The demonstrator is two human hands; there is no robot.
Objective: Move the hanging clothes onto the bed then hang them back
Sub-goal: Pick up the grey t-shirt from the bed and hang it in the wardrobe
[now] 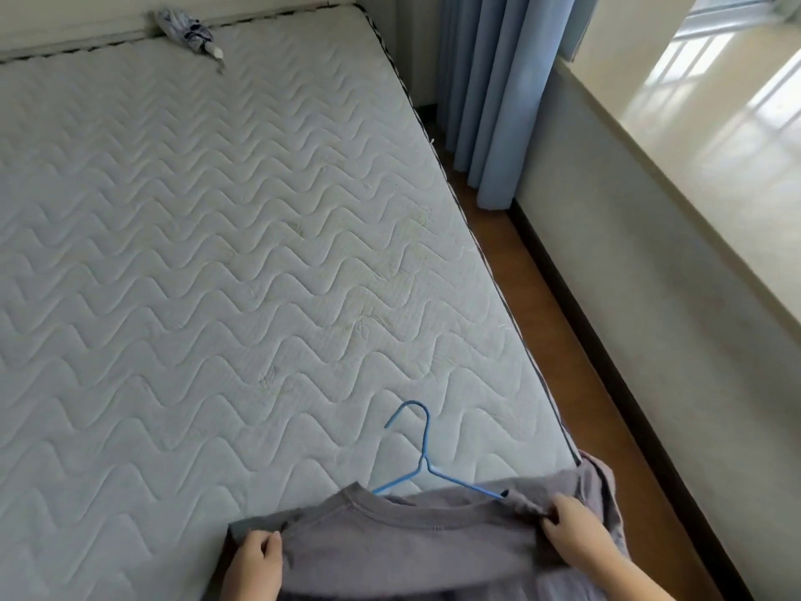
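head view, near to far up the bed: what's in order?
grey shirt, gripped by left hand and right hand → blue hanger → folded umbrella at the far edge of the mattress

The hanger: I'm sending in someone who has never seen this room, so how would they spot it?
On the quilted mattress, at its near corner by the window wall, the left hand and right hand grip a grey shirt. The hanger is there, partly tucked into the shirt's neck, hook pointing away from the hands. It is thin blue wire, unlike anything else there.
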